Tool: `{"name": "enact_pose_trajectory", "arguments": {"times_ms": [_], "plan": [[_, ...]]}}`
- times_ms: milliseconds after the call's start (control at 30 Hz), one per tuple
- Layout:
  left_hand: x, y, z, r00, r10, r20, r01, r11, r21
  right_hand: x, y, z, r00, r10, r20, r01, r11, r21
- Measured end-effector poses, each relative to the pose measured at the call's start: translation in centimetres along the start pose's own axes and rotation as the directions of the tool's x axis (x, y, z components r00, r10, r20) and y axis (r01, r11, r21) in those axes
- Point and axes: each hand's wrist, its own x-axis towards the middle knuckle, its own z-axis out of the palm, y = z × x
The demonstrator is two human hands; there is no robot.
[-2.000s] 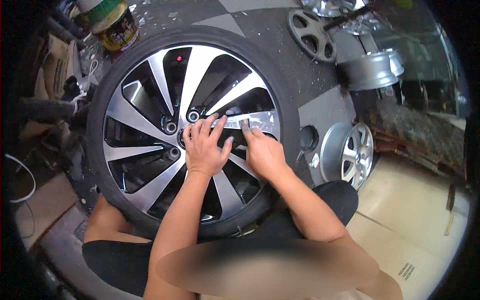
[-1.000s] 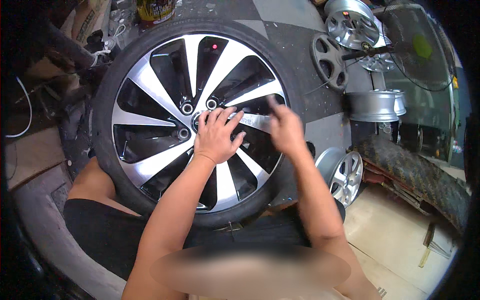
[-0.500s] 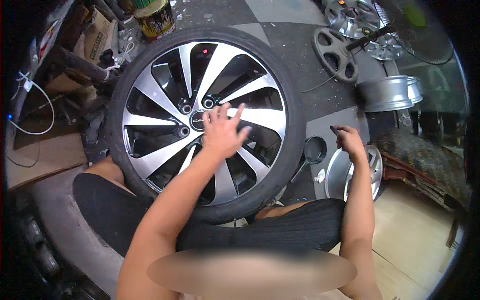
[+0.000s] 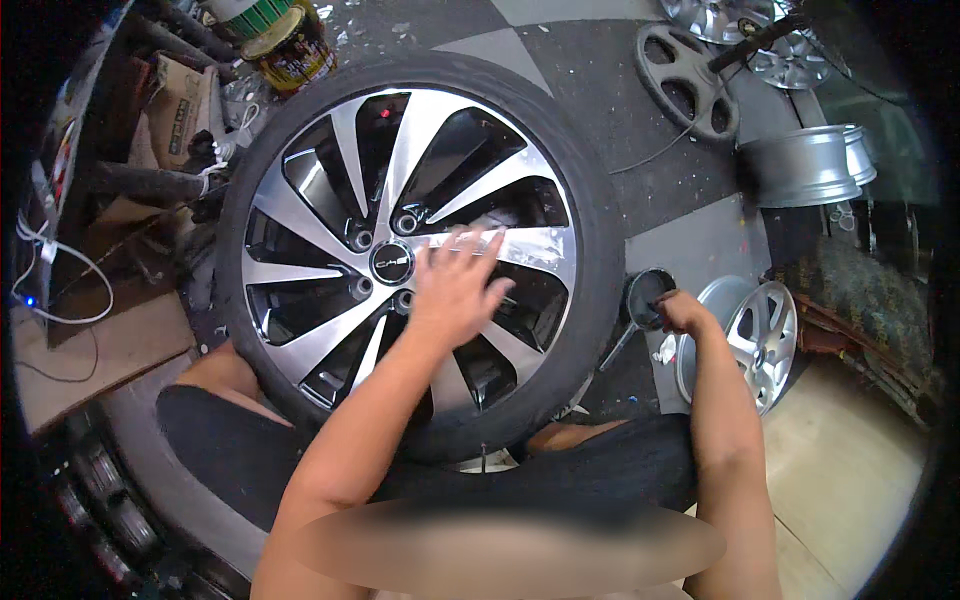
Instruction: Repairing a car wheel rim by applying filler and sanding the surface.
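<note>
Left hand (image 4: 456, 290) over wheel (image 4: 393, 262), right hand (image 4: 683, 313) (unclear)

Wheel (image 4: 392, 262) has silver spokes (image 4: 412, 140) with gloss black between, tire (image 4: 595, 240) black. Floor (image 4: 690, 240) is dark/light grey checkered, white-flecked. Far left bucket (image 4: 255, 18) green, right loose rim (image 4: 800, 170) silver.

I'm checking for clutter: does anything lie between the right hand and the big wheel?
Yes: a dark round pan lies between the right hand and the big wheel. The hand overlaps the pan's right edge here; contact is unclear.
</note>
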Motion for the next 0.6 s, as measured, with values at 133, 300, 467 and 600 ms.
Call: {"name": "enact_pose_trajectory", "arguments": {"times_ms": [133, 300, 467, 600], "plan": [[0.0, -3.3, -0.1, 0.988, -0.096, -0.117, 0.073, 0.98, -0.185, 2.7, 2.6, 2.1, 0.932, -0.241, 0.269, 0.343, 0.824, -0.451], [-0.2, -4.5, -0.6, 0.983, -0.136, -0.119, 0.101, 0.959, -0.266, 5.7, -0.7, 3.4, 0.892, 0.406, 0.199, -0.446, 0.861, 0.243], [-0.1, -4.9, -0.7, 0.983, -0.134, -0.127, 0.087, 0.942, -0.324, 6.7, -4.3, 2.5, 0.832, 0.514, 0.21, -0.525, 0.851, -0.003], [0.3, -4.6, -0.2, 0.98, -0.114, -0.163, 0.05, 0.934, -0.353, 5.2, -4.0, 1.3, 0.789, 0.605, 0.111, -0.61, 0.792, 0.023]]}}
